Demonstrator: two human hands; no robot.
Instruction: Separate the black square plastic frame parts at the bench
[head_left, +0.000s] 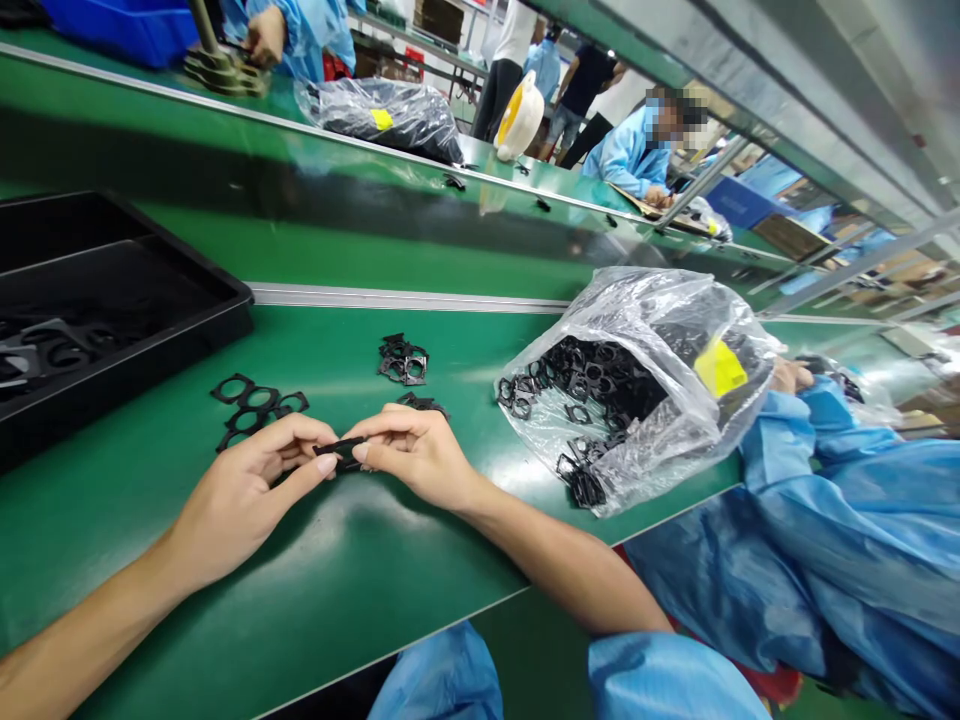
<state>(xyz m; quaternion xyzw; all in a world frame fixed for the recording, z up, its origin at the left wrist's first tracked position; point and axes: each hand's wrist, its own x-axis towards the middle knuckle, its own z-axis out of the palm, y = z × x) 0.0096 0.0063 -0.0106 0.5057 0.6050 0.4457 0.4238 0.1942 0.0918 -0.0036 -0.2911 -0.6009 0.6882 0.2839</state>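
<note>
A small flat black part [346, 455] is pinched at its two ends between my left hand [244, 490] and my right hand [420, 455], held above the green table. Both hands have thumb and fingers closed on it. Just beyond my left hand lie several black ring-shaped plates [259, 397]. A small pile of similar plates [405, 360] sits farther back, and another little heap [424, 403] is partly hidden behind my right hand. To the right, an open clear plastic bag [675, 300] with a yellow label holds many loose black plates [600, 385].
A black tray [187, 270] with black parts stands at the left. Past a metal rail [405, 297] runs a green conveyor [375, 225] carrying small black pieces. A co-worker's blue sleeve [780, 440] is close on the right. Other people work across the line.
</note>
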